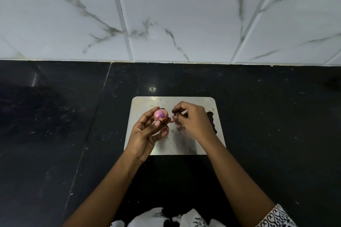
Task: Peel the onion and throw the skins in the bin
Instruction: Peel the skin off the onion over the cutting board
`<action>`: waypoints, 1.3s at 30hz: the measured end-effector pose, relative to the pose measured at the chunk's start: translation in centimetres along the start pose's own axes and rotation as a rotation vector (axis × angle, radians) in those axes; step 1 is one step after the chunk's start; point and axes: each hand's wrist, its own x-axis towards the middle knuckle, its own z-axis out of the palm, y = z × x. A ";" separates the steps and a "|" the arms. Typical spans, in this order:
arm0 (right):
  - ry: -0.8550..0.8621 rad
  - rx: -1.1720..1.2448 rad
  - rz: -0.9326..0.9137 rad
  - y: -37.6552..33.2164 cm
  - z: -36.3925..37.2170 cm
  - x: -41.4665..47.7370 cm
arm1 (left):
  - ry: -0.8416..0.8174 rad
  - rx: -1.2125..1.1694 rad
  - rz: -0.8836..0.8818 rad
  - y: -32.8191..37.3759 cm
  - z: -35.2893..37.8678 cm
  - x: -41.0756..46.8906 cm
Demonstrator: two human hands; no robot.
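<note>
Onion point(161, 115) gripped by left hand point(145, 132), near board's point(177, 145) left edge.

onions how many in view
1: small red onion gripped in the left hand above the steel cutting board; the right hand pinches onion skin beside it. None seems hidden.

Dim cool light, glare spot on black counter point(267, 116), soft blur throughout — tiled wall point(184, 14) bowed at edges

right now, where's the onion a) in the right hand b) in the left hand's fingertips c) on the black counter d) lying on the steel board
b: the left hand grips the onion at its fingertips, above the steel board, apart from the right hand.
</note>
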 end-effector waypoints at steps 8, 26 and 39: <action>-0.021 -0.023 -0.240 -1.7 -1.4 -0.5 | 0.015 0.049 0.024 0.2 0.5 0.0; 0.172 -0.371 -0.464 -2.6 0.0 0.0 | -0.032 0.165 0.141 1.1 0.1 0.2; -0.201 -0.129 0.136 0.5 -0.8 2.1 | -0.139 -0.068 0.029 1.1 -0.3 0.4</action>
